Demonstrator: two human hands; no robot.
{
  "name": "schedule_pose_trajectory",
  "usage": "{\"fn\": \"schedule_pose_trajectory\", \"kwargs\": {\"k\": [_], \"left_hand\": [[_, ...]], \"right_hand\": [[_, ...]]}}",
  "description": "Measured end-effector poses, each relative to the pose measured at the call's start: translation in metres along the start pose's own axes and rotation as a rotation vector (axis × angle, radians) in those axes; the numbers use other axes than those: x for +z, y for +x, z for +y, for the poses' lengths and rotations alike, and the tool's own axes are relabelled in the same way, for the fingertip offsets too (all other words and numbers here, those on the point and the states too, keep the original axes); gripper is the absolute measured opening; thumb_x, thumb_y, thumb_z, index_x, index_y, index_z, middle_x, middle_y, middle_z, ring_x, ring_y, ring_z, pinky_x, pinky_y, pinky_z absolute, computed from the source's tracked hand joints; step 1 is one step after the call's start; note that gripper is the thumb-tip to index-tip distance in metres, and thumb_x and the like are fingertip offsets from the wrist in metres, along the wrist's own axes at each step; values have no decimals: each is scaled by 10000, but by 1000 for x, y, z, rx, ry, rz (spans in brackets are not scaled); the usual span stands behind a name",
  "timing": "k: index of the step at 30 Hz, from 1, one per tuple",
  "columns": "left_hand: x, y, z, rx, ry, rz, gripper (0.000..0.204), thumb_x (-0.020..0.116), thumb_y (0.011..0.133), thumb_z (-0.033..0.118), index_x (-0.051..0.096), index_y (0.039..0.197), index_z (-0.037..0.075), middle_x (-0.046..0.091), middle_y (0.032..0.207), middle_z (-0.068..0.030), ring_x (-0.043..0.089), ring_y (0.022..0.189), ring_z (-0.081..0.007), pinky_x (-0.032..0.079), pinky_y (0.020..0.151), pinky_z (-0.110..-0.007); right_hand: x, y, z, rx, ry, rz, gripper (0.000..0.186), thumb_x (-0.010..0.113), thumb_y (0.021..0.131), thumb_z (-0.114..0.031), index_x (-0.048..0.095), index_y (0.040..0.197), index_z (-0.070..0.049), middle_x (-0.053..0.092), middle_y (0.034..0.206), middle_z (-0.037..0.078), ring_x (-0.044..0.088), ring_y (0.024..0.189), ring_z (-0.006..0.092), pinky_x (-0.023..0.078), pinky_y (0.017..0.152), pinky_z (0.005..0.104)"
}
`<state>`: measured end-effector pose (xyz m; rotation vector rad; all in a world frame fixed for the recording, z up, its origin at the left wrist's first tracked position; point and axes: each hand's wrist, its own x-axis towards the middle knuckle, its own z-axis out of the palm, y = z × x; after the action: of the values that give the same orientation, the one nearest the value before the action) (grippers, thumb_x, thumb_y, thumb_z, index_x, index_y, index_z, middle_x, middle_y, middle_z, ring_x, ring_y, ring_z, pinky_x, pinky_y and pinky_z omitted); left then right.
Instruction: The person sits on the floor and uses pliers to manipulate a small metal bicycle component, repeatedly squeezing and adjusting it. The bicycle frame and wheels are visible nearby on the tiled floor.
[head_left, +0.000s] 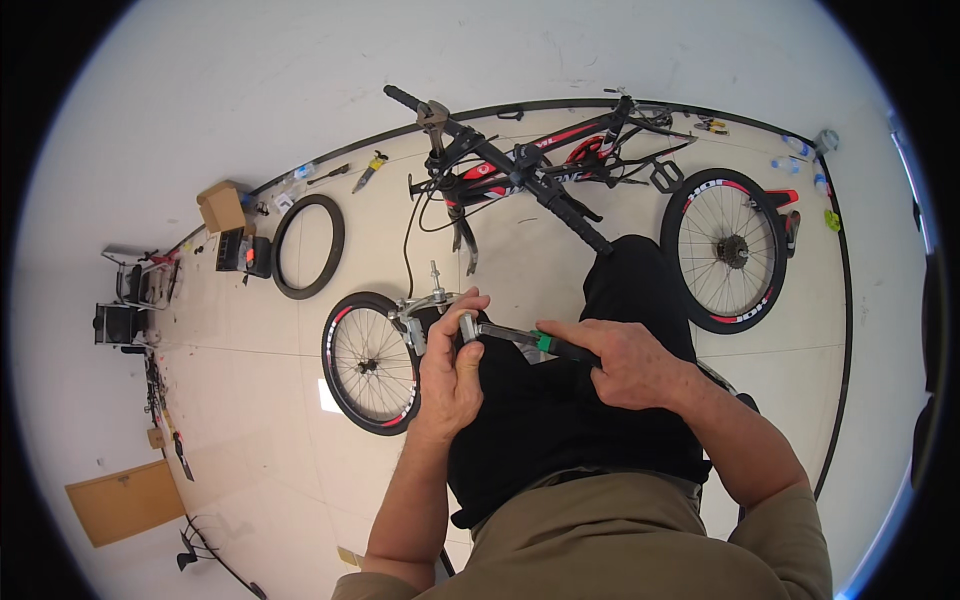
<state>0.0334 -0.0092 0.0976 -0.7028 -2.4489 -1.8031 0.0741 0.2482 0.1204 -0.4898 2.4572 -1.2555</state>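
Note:
In front of my lap, my right hand (640,362) is wrapped round the black-and-green handle of a hand tool (510,333), its index finger stretched along the grip. The tool's metal shank points left to a silver head, set crosswise, between the thumb and fingers of my left hand (452,375). I cannot make out the tool's exact kind. Just beyond my left hand, a silver metal bicycle part (412,328) sticks out, with a threaded-looking end pointing up; my fingers partly cover it. A black cable runs from it toward the bicycle frame (520,170).
The frame lies on the floor ahead, handlebar (500,170) toward me, an adjustable wrench (432,115) on it. One wheel (370,362) lies left, another (725,250) right. A loose tire (307,246), cardboard box (222,206), yellow-handled tool (370,171) and bottles (790,163) lie farther off.

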Motion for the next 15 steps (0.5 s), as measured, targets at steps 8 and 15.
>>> {"fn": "schedule_pose_trajectory", "kwargs": {"k": [8,15], "left_hand": [[-9,2,8,-117,23,-90,510,453,1072,426,548,1313,-14,620,1264,-134,569,1190,-230,416,1051,-362],[-11,-1,-1,-207,-150,-85,541,503,1052,440,521,1352,-10,612,1269,-106,566,1186,-200,412,1059,-346]], "right_hand": [[-5,0,-4,53,51,-76,756,524,748,40,479,1476,-162,665,1105,197,652,988,379,528,876,450],[-1,3,-2,81,225,-117,721,504,766,25,487,1469,-138,669,896,241,653,799,408,518,783,459]]}}
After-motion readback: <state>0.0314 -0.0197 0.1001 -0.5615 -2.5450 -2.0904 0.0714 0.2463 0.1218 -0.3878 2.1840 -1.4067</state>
